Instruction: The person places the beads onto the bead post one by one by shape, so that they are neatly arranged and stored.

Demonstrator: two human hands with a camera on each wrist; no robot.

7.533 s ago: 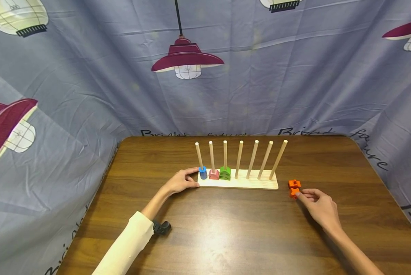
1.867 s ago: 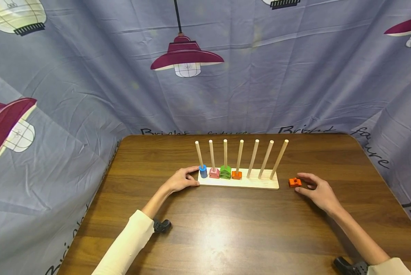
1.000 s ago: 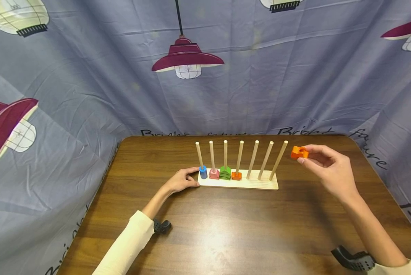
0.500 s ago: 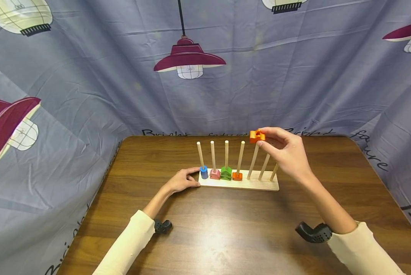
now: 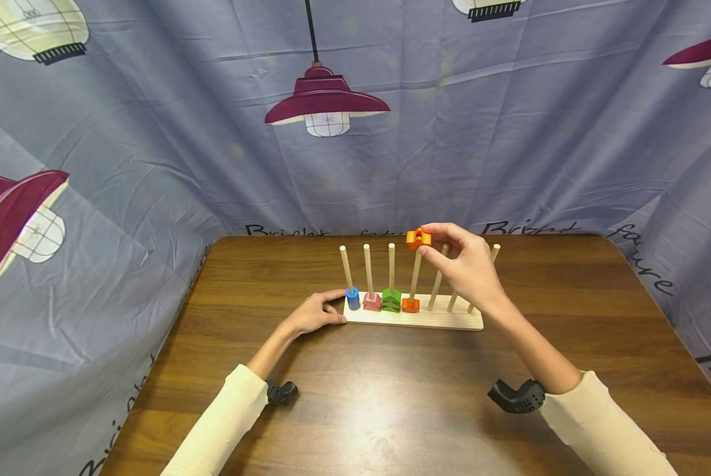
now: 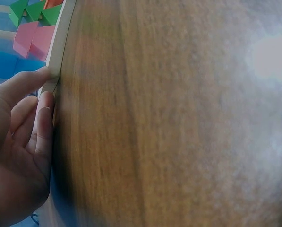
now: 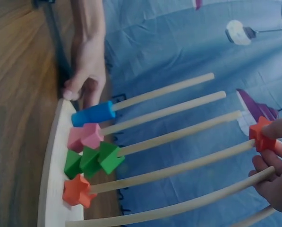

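A pale wooden peg board carries a row of upright pegs. My left hand holds its left end, thumb at the front corner and forefinger at the back one. Between thumb and fingertips, my right hand pinches an orange star-shaped bead right at the top of the fourth peg from the left. Down at that peg's foot sits another orange star bead. To its left, blue round beads, pink beads and green beads fill the bottoms of the first three pegs.
Bare pegs to the right stand partly behind my right hand. The brown wooden table extends around the board. A grey-blue curtain printed with lamps hangs behind it. Each wrist has a black camera mount.
One orange star bead went onto the fourth peg. My right hand then picked up the other from the table at right and brought it leftward to that peg's top. My left hand stayed put.
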